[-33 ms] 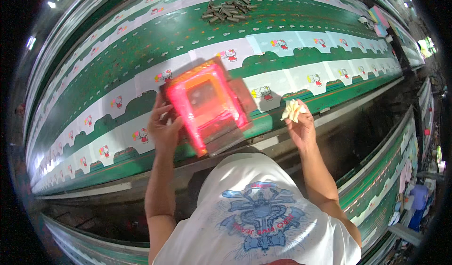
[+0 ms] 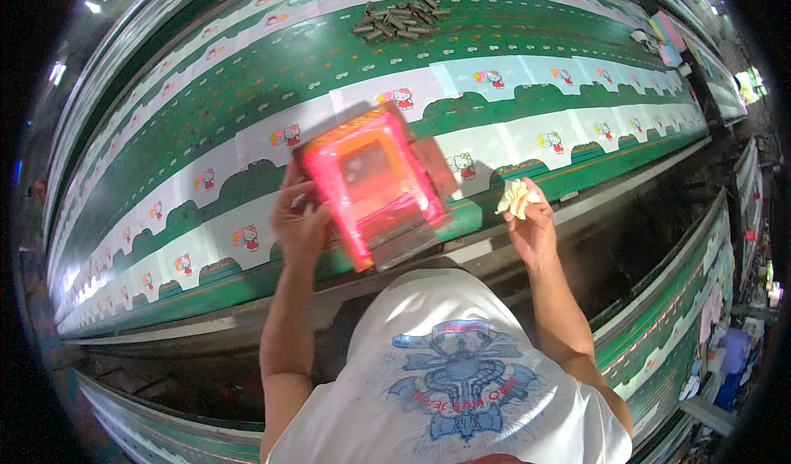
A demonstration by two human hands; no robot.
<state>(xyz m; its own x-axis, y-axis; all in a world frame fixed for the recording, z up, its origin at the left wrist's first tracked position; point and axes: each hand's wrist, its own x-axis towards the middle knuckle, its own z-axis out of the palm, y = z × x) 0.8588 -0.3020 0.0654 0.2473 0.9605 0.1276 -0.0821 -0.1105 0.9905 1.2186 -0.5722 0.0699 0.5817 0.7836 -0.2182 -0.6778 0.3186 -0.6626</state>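
Note:
A screen-printing frame (image 2: pixel 381 171), wrapped in shiny pink and orange tape, is tilted in the air over the near edge of a long green table (image 2: pixel 280 48). My left hand (image 2: pixel 301 221) grips its left side, with some fingers hidden behind it. A dark strip crosses the frame's lower end, and a reddish-brown piece sticks out at its right. To the right, my right hand (image 2: pixel 534 232) pinches a crumpled cream cloth (image 2: pixel 517 199) above the table edge. White cut pieces (image 2: pixel 494 130) printed with a small cartoon cat in red lie in rows beneath.
Several short dark metal pieces (image 2: pixel 400 17) lie heaped at the table's far side. Pastel blocks (image 2: pixel 666 35) sit at the far right end. Behind me stands another green table (image 2: pixel 659 332), across a dark gap. Blue and purple items (image 2: pixel 733 357) are at the right.
The printing frame and my left hand have shifted slightly to the right. My right hand, with the cloth, has moved a little right too.

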